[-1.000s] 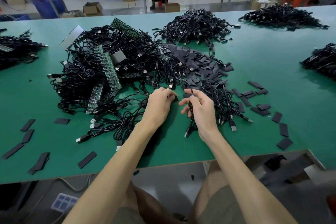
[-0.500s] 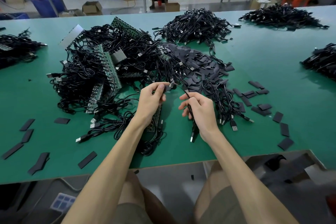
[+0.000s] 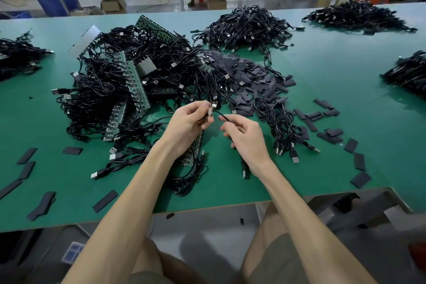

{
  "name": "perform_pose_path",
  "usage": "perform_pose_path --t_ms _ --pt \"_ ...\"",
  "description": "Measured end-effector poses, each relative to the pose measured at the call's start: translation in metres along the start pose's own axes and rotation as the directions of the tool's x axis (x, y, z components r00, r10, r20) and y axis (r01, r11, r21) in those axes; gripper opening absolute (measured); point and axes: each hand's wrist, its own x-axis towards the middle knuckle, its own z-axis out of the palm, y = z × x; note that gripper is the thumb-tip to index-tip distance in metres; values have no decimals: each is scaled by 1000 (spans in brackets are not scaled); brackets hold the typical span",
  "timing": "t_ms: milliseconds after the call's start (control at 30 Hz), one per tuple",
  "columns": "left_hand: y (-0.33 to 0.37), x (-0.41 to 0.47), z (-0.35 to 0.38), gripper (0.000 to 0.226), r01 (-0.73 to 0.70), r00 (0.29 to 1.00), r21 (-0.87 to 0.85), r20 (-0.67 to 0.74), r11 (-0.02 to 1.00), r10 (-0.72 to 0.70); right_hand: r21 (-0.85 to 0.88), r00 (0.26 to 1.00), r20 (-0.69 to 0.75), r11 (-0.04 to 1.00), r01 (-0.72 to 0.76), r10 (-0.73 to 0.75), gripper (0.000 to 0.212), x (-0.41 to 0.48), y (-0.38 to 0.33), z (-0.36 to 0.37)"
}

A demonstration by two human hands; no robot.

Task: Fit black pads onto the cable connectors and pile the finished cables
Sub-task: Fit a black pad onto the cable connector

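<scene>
Both hands were raised over the near part of the green table (image 3: 345,64), close together but not touching. I had the left hand (image 3: 189,122) pinching a small connector (image 3: 210,110) between thumb and forefinger. The right hand (image 3: 247,139) was curled round the black cable (image 3: 227,118) just behind it, and the cable's far plug (image 3: 244,172) showed below the wrist. I could not tell whether a pad was already on that connector.

The loose pads (image 3: 253,83) lay in a heap just beyond the hands, and the big tangle of cables (image 3: 110,90) with green circuit boards (image 3: 136,85) sat to the left. A separate cable pile (image 3: 244,27) lay further back.

My worry was the tangle. Other leads crossed right behind the pinched connector, so a pull could have dragged neighbours along or tugged the connector out of a two-finger pinch. A board (image 3: 196,147) lay under the left wrist and could have snagged the slack. Reaching for a pad would have meant freeing one hand, and the cable might then have slipped back into the heap.
</scene>
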Motion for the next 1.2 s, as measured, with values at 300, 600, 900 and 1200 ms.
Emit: perform_pose_path --t_ms 300,600,900,1200 --pt "-3 -8 4 16 -46 995 173 90 984 31 -28 999 21 999 31 -31 18 -3 -4 -2" --pt "-8 -9 5 18 -102 994 254 58 962 90 -5 999 -22 999 44 -44 19 -3 -5 -3" --pt "-10 -5 1 17 -64 998 143 35 988 60 41 997 -45 997 58 -56 16 -1 1 -2" --pt "-16 -2 0 17 -122 989 331 -37 936 142 75 996 -71 995 62 -57 15 0 2 -3"
